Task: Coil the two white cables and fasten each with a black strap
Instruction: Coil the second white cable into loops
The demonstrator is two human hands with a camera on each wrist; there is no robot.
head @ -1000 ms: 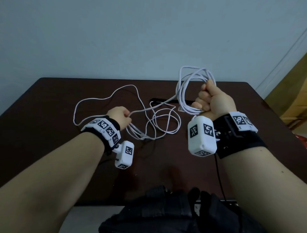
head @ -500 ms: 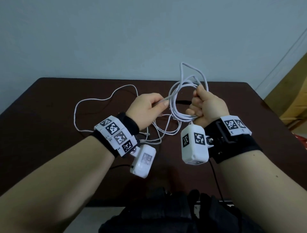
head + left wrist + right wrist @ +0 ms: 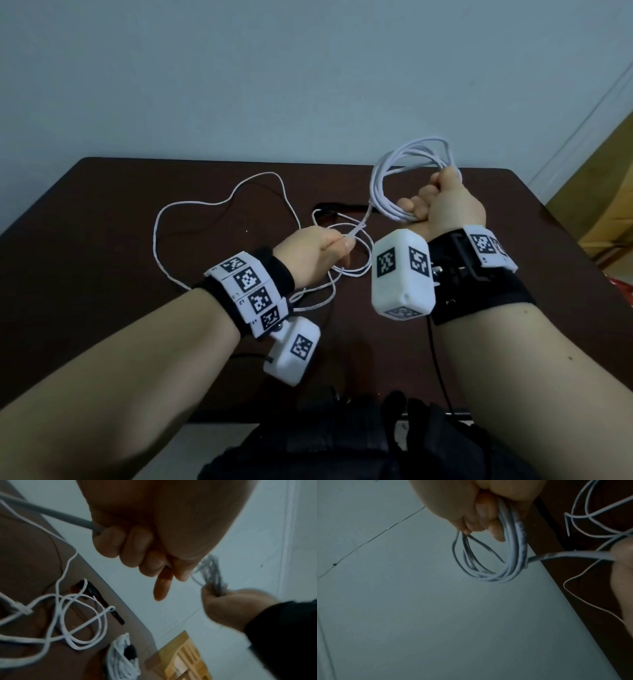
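While the left hand (image 3: 315, 251) pinches a single strand of white cable (image 3: 361, 224) between thumb and curled fingers just above the dark table (image 3: 102, 212), the right hand (image 3: 445, 205) is raised beside it, fist closed around a bundle of coiled loops (image 3: 404, 161). The pinched strand runs taut, up and to the right, from the left fingers into the bottom of that bundle. The loops stand roughly upright, rising above the right fist toward the pale wall (image 3: 308, 68); the right wrist view shows them hanging as an elongated oval from the fingers (image 3: 481, 511). Slack cable lies in loose curves on the table beyond and left of the left hand. Behind it, a black strap (image 3: 101, 599) lies flat under the slack, and a second, coiled white bundle (image 3: 121, 660) with a black band sits near the table's edge.
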